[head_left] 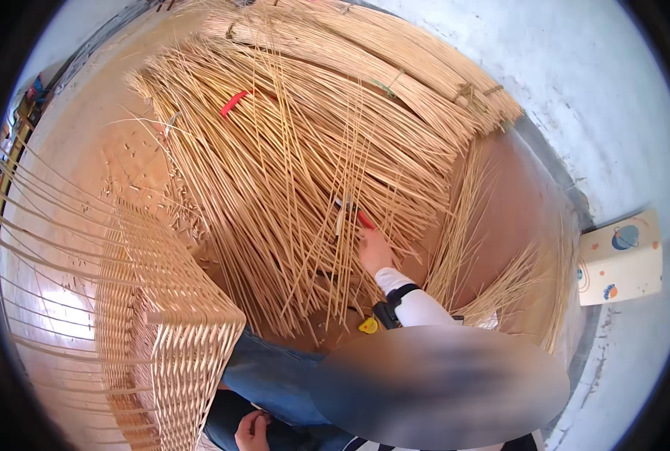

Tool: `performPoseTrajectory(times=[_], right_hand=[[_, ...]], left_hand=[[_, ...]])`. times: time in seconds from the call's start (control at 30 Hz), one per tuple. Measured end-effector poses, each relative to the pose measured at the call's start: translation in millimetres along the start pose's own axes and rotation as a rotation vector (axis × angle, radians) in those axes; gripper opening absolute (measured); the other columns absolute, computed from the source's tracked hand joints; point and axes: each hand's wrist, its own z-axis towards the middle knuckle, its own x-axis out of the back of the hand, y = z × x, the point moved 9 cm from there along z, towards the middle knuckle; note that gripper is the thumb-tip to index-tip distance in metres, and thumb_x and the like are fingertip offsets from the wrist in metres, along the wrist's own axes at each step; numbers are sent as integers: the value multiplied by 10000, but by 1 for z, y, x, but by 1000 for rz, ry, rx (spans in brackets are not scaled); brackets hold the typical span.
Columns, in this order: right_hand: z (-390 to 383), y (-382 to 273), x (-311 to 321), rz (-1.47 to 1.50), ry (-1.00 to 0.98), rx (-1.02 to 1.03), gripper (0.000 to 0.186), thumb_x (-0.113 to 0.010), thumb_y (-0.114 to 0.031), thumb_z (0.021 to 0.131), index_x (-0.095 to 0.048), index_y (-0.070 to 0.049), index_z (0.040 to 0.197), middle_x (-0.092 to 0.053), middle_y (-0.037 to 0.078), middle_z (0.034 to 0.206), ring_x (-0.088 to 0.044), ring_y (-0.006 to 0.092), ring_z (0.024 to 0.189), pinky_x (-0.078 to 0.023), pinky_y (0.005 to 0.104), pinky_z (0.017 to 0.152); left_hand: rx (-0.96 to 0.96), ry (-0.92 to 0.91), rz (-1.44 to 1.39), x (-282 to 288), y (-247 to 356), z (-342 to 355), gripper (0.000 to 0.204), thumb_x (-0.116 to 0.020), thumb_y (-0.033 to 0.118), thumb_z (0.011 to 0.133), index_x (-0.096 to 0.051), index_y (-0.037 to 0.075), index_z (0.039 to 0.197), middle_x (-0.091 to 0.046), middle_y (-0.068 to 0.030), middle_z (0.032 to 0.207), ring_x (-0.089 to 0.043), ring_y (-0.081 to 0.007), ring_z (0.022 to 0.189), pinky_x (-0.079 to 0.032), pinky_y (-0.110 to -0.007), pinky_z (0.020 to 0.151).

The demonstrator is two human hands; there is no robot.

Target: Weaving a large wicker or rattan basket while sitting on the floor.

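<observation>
My right hand (375, 252) reaches out over a broad heap of tan rods (275, 165). Its fingers close on the red handle of a pair of pruning shears (364, 220), whose metal jaws lie among the rods. Down at the lower edge, my left hand (252, 431) rests by my dark trousers with its fingers curled; whatever they pinch is too small to make out. Left of my legs stands a part-woven wicker basket (199, 323), its long unwoven stakes spreading leftward.
A yellow tape measure (368, 325) lies near my right wrist. On the heap rests a red curved piece (234, 104). Tied rod bundles (395, 60) line the far wall. Cut bits (188, 203) litter the floor. A patterned pale box (620, 258) stands at right.
</observation>
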Motion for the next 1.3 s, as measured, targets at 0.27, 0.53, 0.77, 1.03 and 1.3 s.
performPoseTrajectory(times=[0.27, 0.53, 0.77, 1.03, 1.3], right_hand=[[-14, 60, -65, 194, -210, -573, 320, -635, -250, 786, -649, 46, 906, -674, 256, 880, -659, 381, 832, -504, 449, 770], [-25, 4, -18, 1035, -520, -621, 145, -675, -136, 815, -617, -6, 788, -566, 50, 607, -531, 135, 522, -419, 269, 495], [-70, -94, 57, 1482, -709, -523, 102, -639, -123, 895, -611, -30, 925, -614, 33, 765, -560, 106, 616, -462, 239, 565], [-89, -178, 106, 1263, -674, -131, 213, -630, -161, 910, -615, 8, 1038, -618, 38, 796, -558, 98, 594, -476, 243, 541], [-50, -68, 54, 905, -488, -286, 260, -597, -263, 904, -616, -11, 967, -554, 38, 637, -536, 136, 487, -440, 264, 451]], left_hand=[[58, -48, -24, -11, 4, -6, 226, -578, 120, 952, -634, -50, 1091, -683, -111, 947, -635, -165, 847, -499, -276, 778], [-138, -162, 168, -9, 49, 23, 231, -566, 192, 969, -629, -26, 1009, -671, -79, 874, -628, -153, 755, -493, -267, 694], [-264, -368, 0, -92, 158, 56, 242, -639, 95, 900, -634, -49, 1094, -686, -105, 933, -640, -121, 869, -507, -251, 758], [-90, -526, -187, -159, 147, 80, 271, -552, 187, 967, -566, -31, 1127, -687, -113, 849, -672, -164, 730, -551, -267, 658], [135, -545, -242, -79, 96, 27, 252, -489, 206, 992, -550, -25, 1069, -687, -136, 857, -626, -139, 612, -481, -230, 530]])
